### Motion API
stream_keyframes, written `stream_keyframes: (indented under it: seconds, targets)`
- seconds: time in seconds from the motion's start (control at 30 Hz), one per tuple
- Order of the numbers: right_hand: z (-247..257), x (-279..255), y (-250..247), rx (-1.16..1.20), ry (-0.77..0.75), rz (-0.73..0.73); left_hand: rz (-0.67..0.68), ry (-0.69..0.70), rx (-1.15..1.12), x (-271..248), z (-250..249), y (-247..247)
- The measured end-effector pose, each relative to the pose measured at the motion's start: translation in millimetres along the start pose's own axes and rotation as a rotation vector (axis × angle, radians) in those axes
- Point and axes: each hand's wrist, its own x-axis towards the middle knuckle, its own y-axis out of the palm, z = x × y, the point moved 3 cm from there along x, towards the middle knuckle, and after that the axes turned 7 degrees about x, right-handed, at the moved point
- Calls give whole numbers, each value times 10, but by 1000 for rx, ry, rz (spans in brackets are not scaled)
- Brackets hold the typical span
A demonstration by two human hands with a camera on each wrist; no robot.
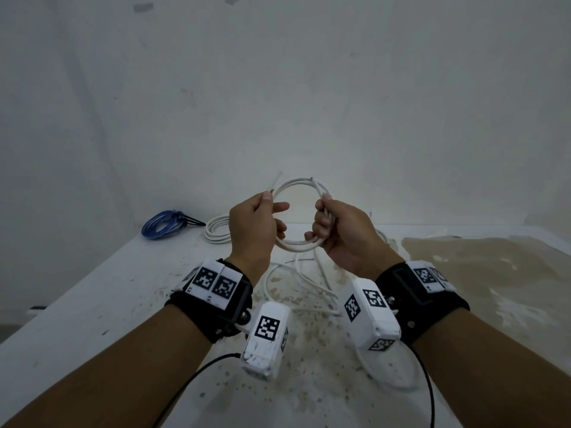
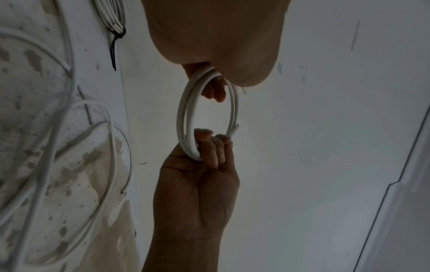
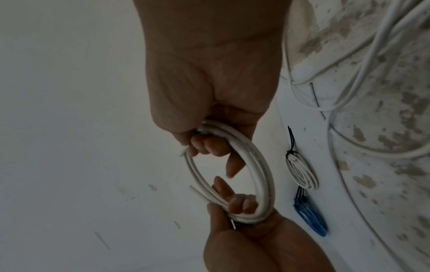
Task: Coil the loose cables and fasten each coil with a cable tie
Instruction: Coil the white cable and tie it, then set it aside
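Note:
A small coil of white cable [image 1: 298, 183] is held up above the table between both hands. My left hand [image 1: 269, 211] grips its left side, with a short cable end sticking up past the thumb. My right hand [image 1: 321, 222] has its fingers curled round the coil's right side. In the left wrist view the coil [image 2: 185, 114] hangs between the left hand [image 2: 213, 88] above and the right hand [image 2: 209, 147] below. The right wrist view shows the coil [image 3: 263, 174] with several turns, the right hand [image 3: 209, 143] and the left hand [image 3: 235, 206] wrapped round it.
On the white, stained table [image 1: 92, 298] lie a blue coil [image 1: 160, 226] bound with black ties and a tied white coil [image 1: 216, 231] at the back left. Loose white cable [image 1: 296, 282] sprawls under my hands. A white wall stands close behind.

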Motion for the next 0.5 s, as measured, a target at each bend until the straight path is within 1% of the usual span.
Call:
stream_keyframes:
  seconds: [0.17,0.27,0.33,0.43,0.5]
  targets:
    - [-26,37,-33,-79,11,5,58,-19,23,43,-6,7]
    - [-39,24,-43,-105,24,13,85,5,59,81,-17,1]
    - [-50,5,-41,-76,26,33,68,31,68,97,-14,-26]
    - [-84,-12,-52,10,23,32,31,7,27,109,33,-55]
    - [-118,-6,-60,6,23,24,25,6,44,103,61,-52]
